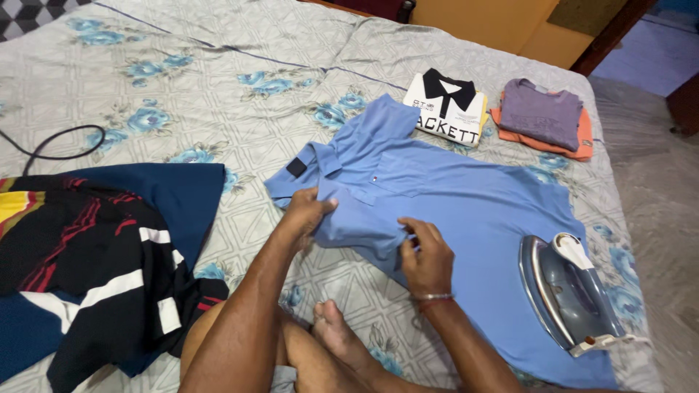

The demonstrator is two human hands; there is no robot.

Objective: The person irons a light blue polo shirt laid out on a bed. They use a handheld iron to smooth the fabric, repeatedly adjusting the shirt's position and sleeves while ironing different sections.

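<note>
A light blue polo shirt lies spread on a bed covered with a grey sheet with blue flowers. My left hand grips the shirt's shoulder just below the collar. My right hand, a bangle on its wrist, pinches the edge of the near sleeve. My bare knee and foot rest on the sheet between my arms.
A blue-grey electric iron stands on its heel on the shirt's lower part at right. A pile of dark striped clothes lies at left. Folded white and purple-on-orange garments sit at the back. A black cord curls at far left.
</note>
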